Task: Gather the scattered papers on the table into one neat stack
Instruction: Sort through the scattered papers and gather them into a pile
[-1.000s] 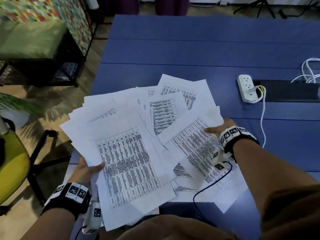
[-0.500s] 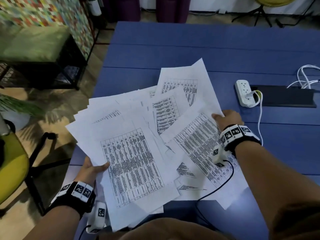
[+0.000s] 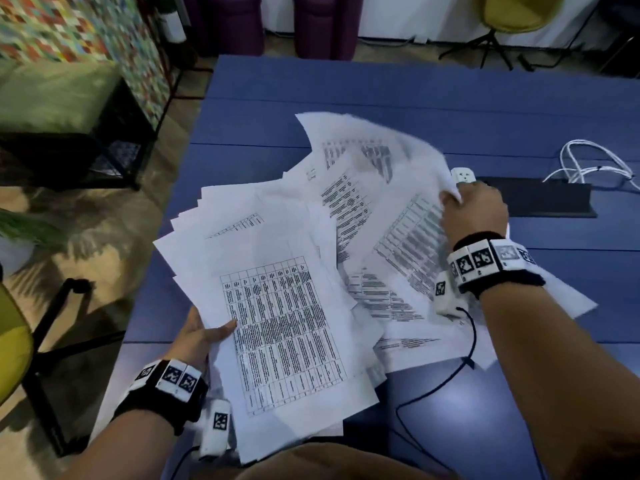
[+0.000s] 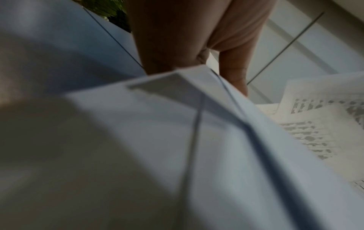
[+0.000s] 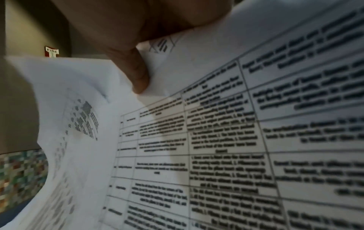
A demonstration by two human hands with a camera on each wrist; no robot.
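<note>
Several white printed sheets lie fanned over the near left of the blue table [image 3: 346,95]. The top sheet [image 3: 287,327] carries a dense table of text. My left hand [image 3: 204,332] grips the near-left edge of the fan, thumb on top; the left wrist view shows its fingers [image 4: 234,68] behind the paper edges [image 4: 197,124]. My right hand [image 3: 474,209] pinches the far right corner of the sheets, and the far sheets [image 3: 367,150] curl up off the table. In the right wrist view my thumb [image 5: 138,74] presses on a printed sheet [image 5: 216,140].
A white power strip [image 3: 463,175] peeks out behind my right hand, beside a black slab [image 3: 540,199] and white cables [image 3: 588,164]. A yellow chair [image 3: 14,341] stands left of the table. A black wrist cable [image 3: 446,379] trails over the table.
My right hand has moved up and away along the right edge of the papers, lifting the far sheets so they curl. The left hand keeps its hold.
</note>
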